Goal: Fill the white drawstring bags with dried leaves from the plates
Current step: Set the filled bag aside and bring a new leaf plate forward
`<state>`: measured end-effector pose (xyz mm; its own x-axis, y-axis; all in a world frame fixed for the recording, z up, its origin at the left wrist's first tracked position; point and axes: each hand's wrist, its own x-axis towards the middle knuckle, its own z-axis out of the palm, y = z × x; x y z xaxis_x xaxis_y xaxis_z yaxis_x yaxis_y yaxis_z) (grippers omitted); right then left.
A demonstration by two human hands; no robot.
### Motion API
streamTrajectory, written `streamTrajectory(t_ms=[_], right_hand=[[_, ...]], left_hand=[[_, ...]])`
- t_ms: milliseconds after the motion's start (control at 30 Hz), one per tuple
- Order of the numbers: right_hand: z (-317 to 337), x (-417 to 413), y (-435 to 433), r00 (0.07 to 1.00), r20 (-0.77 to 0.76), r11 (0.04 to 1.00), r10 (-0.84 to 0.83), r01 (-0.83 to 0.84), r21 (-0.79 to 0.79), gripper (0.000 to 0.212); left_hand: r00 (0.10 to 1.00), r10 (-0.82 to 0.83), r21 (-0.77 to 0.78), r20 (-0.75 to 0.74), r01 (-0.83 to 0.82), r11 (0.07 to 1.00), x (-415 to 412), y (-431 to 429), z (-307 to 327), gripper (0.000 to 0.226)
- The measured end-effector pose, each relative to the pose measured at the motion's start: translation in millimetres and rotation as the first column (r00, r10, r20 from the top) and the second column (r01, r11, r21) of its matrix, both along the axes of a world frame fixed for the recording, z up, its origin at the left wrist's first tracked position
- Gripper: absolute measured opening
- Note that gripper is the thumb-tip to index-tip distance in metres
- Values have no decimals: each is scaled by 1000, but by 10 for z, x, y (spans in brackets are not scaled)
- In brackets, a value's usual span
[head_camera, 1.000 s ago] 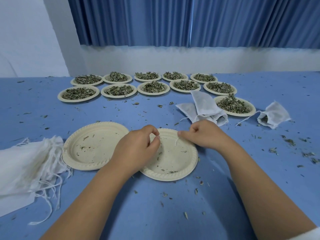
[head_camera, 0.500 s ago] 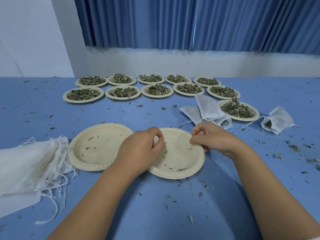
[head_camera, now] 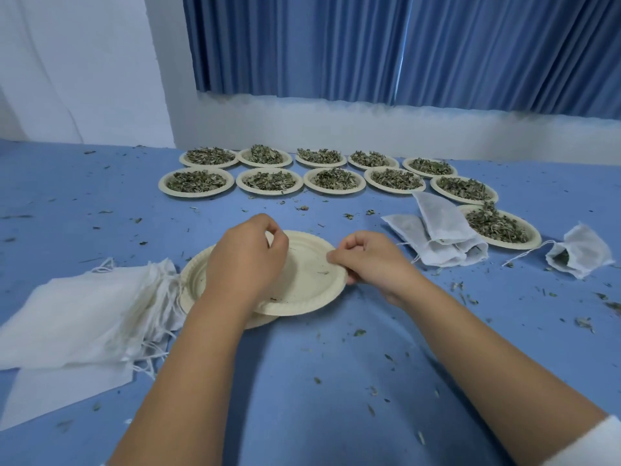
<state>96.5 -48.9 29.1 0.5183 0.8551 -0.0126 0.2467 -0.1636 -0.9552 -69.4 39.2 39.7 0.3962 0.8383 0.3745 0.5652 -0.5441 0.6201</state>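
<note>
So right in front of me there's an empty cream round paper plate (head_camera: 302, 280) sitting on top of a second empty paper plate (head_camera: 191, 280). The bottom one only peeks out on the left. My right hand (head_camera: 366, 260) has its fingers (head_camera: 336, 258) curled tight on the top plate's right rim, pinching it. My left hand (head_camera: 247, 260) sits over the left side of the same plate with the fingers curled in. Honestly I can't tell from here whether they've got hold of anything.

The dried green leaves (head_camera: 494, 225) are further back. One heaped plate (head_camera: 529, 242) sits off to my right, and two rows of filled plates (head_camera: 268, 181) run along the far side of the blue cloth-covered desk (head_camera: 302, 381).

Bags:
- A flat stack of empty white drawstring bags (head_camera: 77, 314) lies at my left, strings trailing, touching the bottom plate.
- A small pile of white mesh bags (head_camera: 437, 237) lies just beside the heaped plate.
- One more lone bag (head_camera: 578, 253) sits past it on the right, with green showing at its mouth.

Leaf crumbs (head_camera: 359, 332) are scattered all over the desk. Blue pleated curtain (head_camera: 369, 45) hangs behind.
</note>
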Motion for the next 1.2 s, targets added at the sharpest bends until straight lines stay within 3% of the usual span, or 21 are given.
streamTrajectory(t_ms=[167, 267, 400, 467, 600, 733, 900, 1033, 1200], right_hand=[[-95, -251, 352, 939, 342, 999, -39, 37, 13, 14], [-150, -349, 444, 844, 536, 1000, 0, 1, -2, 15], [-191, -361, 498, 693, 709, 989, 129, -33, -147, 18], [-203, -328, 563, 618, 778, 990, 116, -12, -138, 24], [-145, -155, 843, 619, 783, 994, 63, 31, -105, 32], [-124, 80, 1281, 594, 784, 978, 178, -18, -208, 21], [-156, 213, 1783, 539, 788, 938, 298, -13, -346, 40], [-163, 186, 2063, 479, 803, 917, 353, -8, -399, 28], [-152, 200, 2258, 506, 789, 898, 347, 63, -436, 38]], left_hand=[[997, -33, -87, -69, 27, 996, -14, 80, -50, 13], [996, -38, -108, -86, 29, 994, -2, 115, -73, 16], [997, -56, -138, -62, 47, 989, 13, 200, -95, 18], [998, -57, -143, -33, 52, 988, 20, 247, -102, 17], [996, -46, -182, 70, 58, 982, 20, 347, -118, 18], [988, 23, -216, 153, 11, 976, -8, 470, -154, 16], [968, 106, -206, 229, -58, 977, -100, 561, -138, 18], [952, 138, -228, 275, -75, 971, -163, 607, -102, 17], [943, 122, -251, 311, -42, 967, -163, 585, -83, 17]])
